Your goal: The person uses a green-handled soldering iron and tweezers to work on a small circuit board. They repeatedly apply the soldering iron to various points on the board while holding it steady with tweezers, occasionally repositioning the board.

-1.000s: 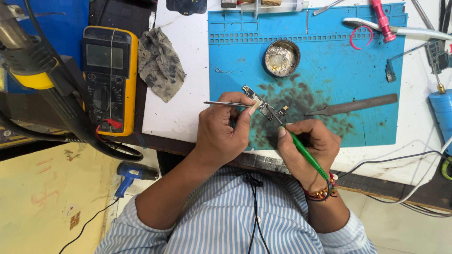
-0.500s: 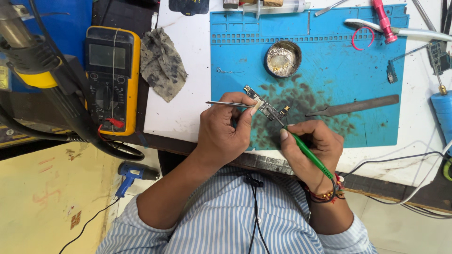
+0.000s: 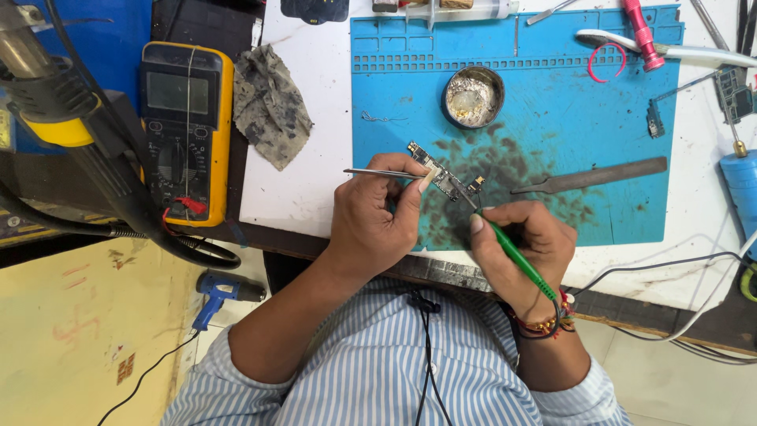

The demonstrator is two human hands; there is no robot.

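My left hand grips slim metal tweezers that lie across the fingers and point toward a small narrow circuit board. The board rests on a stained blue work mat, and my left thumb touches its near end. In my right hand is a green-handled soldering iron, held like a pen, its tip at the board's right end.
A round tin of flux or solder sits on the mat above the board. A flat metal pry tool lies to the right. A yellow multimeter and a dirty rag lie left. Cables run along the right edge.
Both hands and the board stay almost where they were; the view has only shifted slightly.
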